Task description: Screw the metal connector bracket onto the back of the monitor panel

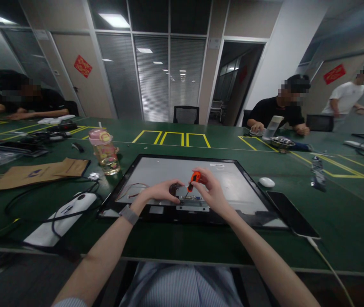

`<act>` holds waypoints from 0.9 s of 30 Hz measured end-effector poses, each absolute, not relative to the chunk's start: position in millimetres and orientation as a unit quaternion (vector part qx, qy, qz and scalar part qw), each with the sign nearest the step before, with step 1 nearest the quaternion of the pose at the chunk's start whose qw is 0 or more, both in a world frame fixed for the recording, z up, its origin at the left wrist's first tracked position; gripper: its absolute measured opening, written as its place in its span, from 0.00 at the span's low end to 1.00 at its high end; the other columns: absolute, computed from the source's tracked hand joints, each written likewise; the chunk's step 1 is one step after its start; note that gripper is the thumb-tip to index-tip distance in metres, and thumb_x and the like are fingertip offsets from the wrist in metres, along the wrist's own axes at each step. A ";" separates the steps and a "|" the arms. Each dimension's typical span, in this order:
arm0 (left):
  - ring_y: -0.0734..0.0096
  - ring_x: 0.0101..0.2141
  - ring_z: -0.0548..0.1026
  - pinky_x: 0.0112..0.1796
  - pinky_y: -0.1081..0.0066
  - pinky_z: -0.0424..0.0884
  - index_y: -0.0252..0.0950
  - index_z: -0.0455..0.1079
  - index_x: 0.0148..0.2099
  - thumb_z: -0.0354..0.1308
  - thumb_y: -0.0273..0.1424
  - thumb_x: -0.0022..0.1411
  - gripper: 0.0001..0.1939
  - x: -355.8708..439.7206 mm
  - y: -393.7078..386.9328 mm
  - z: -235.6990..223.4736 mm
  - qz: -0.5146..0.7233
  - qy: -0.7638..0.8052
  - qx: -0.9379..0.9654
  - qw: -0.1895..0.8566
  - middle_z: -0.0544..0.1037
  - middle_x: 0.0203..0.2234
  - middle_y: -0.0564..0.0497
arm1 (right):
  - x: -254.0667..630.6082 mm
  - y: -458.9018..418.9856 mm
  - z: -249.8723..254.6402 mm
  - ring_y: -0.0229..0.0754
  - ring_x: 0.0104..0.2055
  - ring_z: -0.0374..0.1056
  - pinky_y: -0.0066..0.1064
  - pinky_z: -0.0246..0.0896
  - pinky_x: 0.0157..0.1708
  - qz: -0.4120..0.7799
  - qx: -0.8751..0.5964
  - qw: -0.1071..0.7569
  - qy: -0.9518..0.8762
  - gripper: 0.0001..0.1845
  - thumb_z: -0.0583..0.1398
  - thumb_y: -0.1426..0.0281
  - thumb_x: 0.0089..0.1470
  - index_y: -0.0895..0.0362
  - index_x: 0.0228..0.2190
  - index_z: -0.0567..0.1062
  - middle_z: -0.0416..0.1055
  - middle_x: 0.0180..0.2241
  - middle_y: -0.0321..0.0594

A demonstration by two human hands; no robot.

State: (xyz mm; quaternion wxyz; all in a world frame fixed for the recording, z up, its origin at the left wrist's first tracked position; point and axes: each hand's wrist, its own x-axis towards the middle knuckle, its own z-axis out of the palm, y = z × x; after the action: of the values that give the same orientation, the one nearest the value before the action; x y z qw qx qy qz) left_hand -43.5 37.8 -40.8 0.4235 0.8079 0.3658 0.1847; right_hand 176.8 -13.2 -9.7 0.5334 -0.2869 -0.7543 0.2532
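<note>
In my right hand is a small screwdriver with an orange and black handle. Its thin shaft slants down to a small circuit board on a metal bracket. My left hand curls beside the board's left end, thumb near the bracket, around something dark that I cannot make out. Both board and bracket lie at the near edge of a flat display panel, grey-backed with a black frame. Thin wires run over the panel to the left of my hand.
On the green table stand a drink cup with straw, a brown paper bag and a white power strip with black cables. To the right are a phone, a white case and a dark packet. Other people sit across.
</note>
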 end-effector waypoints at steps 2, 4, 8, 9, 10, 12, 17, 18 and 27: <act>0.59 0.45 0.70 0.46 0.63 0.66 0.39 0.64 0.55 0.68 0.36 0.45 0.34 -43.5 38.4 -41.6 0.184 0.358 0.809 0.428 0.72 0.46 0.49 | 175.1 -12.8 -11.7 0.40 0.35 0.68 0.34 0.70 0.37 0.209 -0.307 0.556 -0.743 0.15 0.61 0.65 0.55 0.50 0.45 0.70 0.67 0.37 0.40; 0.59 0.45 0.70 0.46 0.63 0.66 0.39 0.64 0.56 0.68 0.36 0.45 0.35 -43.5 38.8 -41.8 0.182 0.359 0.811 0.426 0.72 0.46 0.49 | 173.3 -14.1 -12.3 0.42 0.36 0.68 0.36 0.70 0.38 0.175 -0.322 0.569 -0.736 0.15 0.62 0.65 0.54 0.50 0.44 0.70 0.67 0.37 0.40; 0.59 0.44 0.71 0.45 0.63 0.67 0.38 0.65 0.55 0.68 0.35 0.45 0.34 -43.5 38.4 -40.7 0.177 0.374 0.810 0.416 0.72 0.46 0.48 | 172.2 -18.9 -8.2 0.46 0.45 0.70 0.42 0.67 0.47 0.229 -0.296 0.567 -0.734 0.14 0.55 0.65 0.59 0.51 0.48 0.68 0.71 0.44 0.45; 0.59 0.44 0.71 0.46 0.63 0.66 0.38 0.65 0.55 0.68 0.35 0.45 0.34 -43.5 38.1 -40.2 0.175 0.374 0.810 0.416 0.72 0.47 0.47 | 172.5 -19.2 -6.8 0.46 0.46 0.71 0.43 0.67 0.48 0.268 -0.283 0.568 -0.725 0.14 0.54 0.65 0.60 0.51 0.48 0.68 0.71 0.45 0.45; 0.58 0.46 0.70 0.47 0.62 0.66 0.38 0.65 0.55 0.68 0.35 0.45 0.34 -43.3 37.7 -39.4 0.175 0.372 0.811 0.417 0.72 0.48 0.47 | 173.1 -18.9 -5.6 0.46 0.45 0.72 0.42 0.67 0.47 0.307 -0.271 0.570 -0.712 0.14 0.54 0.65 0.61 0.51 0.48 0.68 0.72 0.44 0.45; 0.57 0.48 0.69 0.49 0.62 0.65 0.38 0.65 0.55 0.68 0.35 0.45 0.34 -43.0 36.8 -37.6 0.178 0.367 0.810 0.421 0.71 0.49 0.47 | 174.5 -16.3 -4.7 0.44 0.41 0.73 0.40 0.69 0.44 0.358 -0.263 0.581 -0.682 0.12 0.57 0.64 0.59 0.51 0.45 0.70 0.74 0.39 0.42; 0.57 0.49 0.70 0.50 0.60 0.64 0.39 0.64 0.56 0.69 0.36 0.45 0.35 -42.4 34.3 -33.5 0.170 0.374 0.808 0.423 0.71 0.50 0.47 | 176.9 -6.6 -8.1 0.38 0.31 0.68 0.32 0.67 0.34 0.309 -0.300 0.634 -0.642 0.08 0.65 0.65 0.49 0.53 0.33 0.74 0.68 0.30 0.35; 0.57 0.49 0.69 0.51 0.60 0.64 0.39 0.64 0.57 0.68 0.35 0.46 0.35 -42.4 34.1 -33.3 0.171 0.374 0.808 0.423 0.71 0.51 0.47 | 177.2 -5.9 -8.4 0.38 0.32 0.67 0.31 0.66 0.34 0.298 -0.302 0.639 -0.642 0.06 0.65 0.65 0.49 0.53 0.31 0.75 0.68 0.30 0.35; 0.58 0.45 0.70 0.47 0.62 0.66 0.38 0.64 0.56 0.68 0.35 0.46 0.34 -43.2 38.1 -38.8 0.170 0.369 0.813 0.417 0.72 0.47 0.47 | 181.5 -8.7 -4.7 0.42 0.41 0.70 0.37 0.65 0.43 0.402 -0.247 0.582 -0.662 0.12 0.56 0.64 0.60 0.50 0.44 0.74 0.73 0.36 0.39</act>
State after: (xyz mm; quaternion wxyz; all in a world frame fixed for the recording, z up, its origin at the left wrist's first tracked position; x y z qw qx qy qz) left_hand -43.2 38.1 -38.8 0.4171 0.8132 0.3687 0.1698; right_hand 181.5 -8.7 -4.7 0.5823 -0.2468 -0.6623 0.4017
